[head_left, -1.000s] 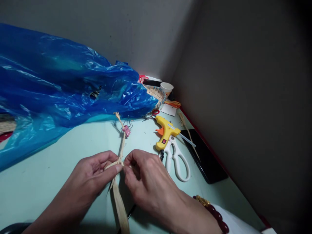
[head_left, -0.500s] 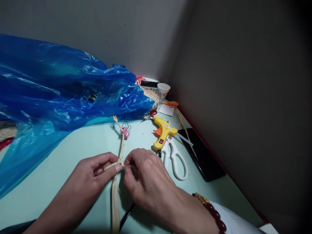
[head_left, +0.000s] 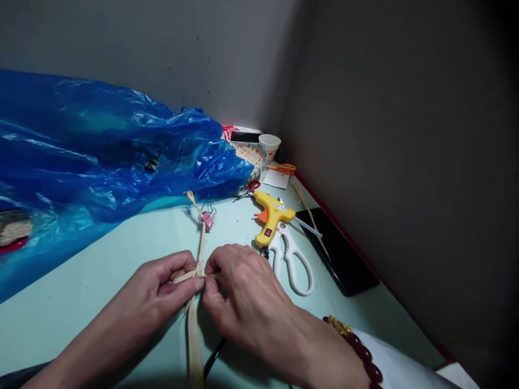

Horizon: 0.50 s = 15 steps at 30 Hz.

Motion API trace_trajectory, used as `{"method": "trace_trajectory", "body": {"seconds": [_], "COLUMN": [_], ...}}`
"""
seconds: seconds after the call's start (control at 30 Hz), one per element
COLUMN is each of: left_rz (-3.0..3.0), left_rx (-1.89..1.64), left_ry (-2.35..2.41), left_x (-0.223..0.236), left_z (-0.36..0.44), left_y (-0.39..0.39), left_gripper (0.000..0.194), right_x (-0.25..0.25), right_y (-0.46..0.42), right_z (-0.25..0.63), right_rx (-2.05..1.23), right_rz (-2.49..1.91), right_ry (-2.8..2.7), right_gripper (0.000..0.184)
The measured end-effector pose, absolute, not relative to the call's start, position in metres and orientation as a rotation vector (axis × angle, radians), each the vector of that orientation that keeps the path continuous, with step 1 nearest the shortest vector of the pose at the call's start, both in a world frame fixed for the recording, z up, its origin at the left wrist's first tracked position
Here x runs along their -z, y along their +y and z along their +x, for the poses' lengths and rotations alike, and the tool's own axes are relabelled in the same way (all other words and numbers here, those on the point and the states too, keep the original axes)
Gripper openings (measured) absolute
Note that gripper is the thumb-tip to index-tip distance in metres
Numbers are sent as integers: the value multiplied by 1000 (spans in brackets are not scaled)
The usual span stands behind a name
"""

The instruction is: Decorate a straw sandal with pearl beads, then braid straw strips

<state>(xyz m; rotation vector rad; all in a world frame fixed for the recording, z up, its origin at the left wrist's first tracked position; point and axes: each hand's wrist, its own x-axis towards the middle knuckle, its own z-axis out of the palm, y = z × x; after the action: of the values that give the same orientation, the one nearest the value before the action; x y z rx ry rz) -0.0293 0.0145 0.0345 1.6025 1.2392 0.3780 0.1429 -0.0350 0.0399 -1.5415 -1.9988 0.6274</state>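
A pale strip of dried plant fibre (head_left: 194, 340), like raffia or corn husk, runs up the table between my hands. Its narrow, plaited-looking upper part is gripped by a pink binder clip (head_left: 206, 220), with a loose tuft sticking out beyond. My left hand (head_left: 162, 283) pinches a crossing strand between thumb and index finger. On the other side, my right hand (head_left: 239, 286) is closed with its fingertips on the strand's right end, right beside the left thumb. The exact hold of the right fingertips is partly hidden.
A yellow glue gun (head_left: 271, 216) lies over white-handled scissors (head_left: 298, 267) to the right. Beyond are a black tablet-like slab (head_left: 344, 259), red-handled scissors (head_left: 254, 185), a woven basket (head_left: 255, 156) and a paper cup (head_left: 270, 143). Blue plastic sheeting (head_left: 101, 146) covers the back left.
Both hands keep their pinch on the fibre, with my right fingertips slightly closer to the left thumb. The view has shifted a little.
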Motion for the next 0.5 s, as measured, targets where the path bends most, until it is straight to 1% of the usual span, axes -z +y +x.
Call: {"method": "trace_trajectory", "body": {"seconds": [0.23,0.33,0.5], "left_rz": [1754,1840,1747], "left_rx": [-381,-318,-310], "left_ry": [1263,1206,1097], "left_x": [-26,-25,-33], "left_z": [-36,-42,-45], "left_y": [11,13,20], "left_gripper": [20,15,18], "right_x": [-40,-40,-44], "right_y": [-33,-33,-34], "right_z": [141,142,142], "right_rx": [-562,-563,-566], "right_rz": [-1538,-1531,-1504], "right_ry": [-2061,-2071,-2050], "right_gripper": [11,11,11]}}
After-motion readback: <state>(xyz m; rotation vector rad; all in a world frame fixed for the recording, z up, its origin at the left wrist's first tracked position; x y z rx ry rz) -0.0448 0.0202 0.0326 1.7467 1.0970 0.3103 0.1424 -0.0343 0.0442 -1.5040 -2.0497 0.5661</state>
